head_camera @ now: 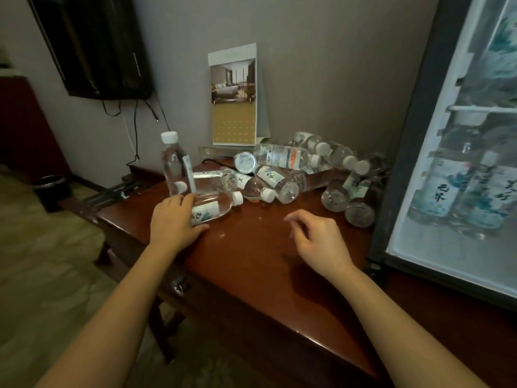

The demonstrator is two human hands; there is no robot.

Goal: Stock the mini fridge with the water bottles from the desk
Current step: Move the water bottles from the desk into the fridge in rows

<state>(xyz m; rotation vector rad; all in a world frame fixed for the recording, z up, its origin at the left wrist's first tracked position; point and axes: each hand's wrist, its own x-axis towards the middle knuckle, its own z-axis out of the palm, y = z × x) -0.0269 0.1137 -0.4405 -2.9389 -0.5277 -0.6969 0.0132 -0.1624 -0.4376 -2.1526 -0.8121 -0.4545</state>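
Note:
Several clear water bottles with white caps lie in a heap at the back of the dark wooden desk. One bottle stands upright at the left. My left hand grips the base end of a lying bottle just below the upright one. Hovering over the bare desk top, my right hand has loosely curled fingers and holds nothing. The mini fridge stands at the right, and upright bottles show on its lower shelf.
A desk calendar leans on the wall behind the heap. A wall-mounted television with hanging cables is at the upper left. The desk's left edge drops to carpet. A dark bin stands on the floor.

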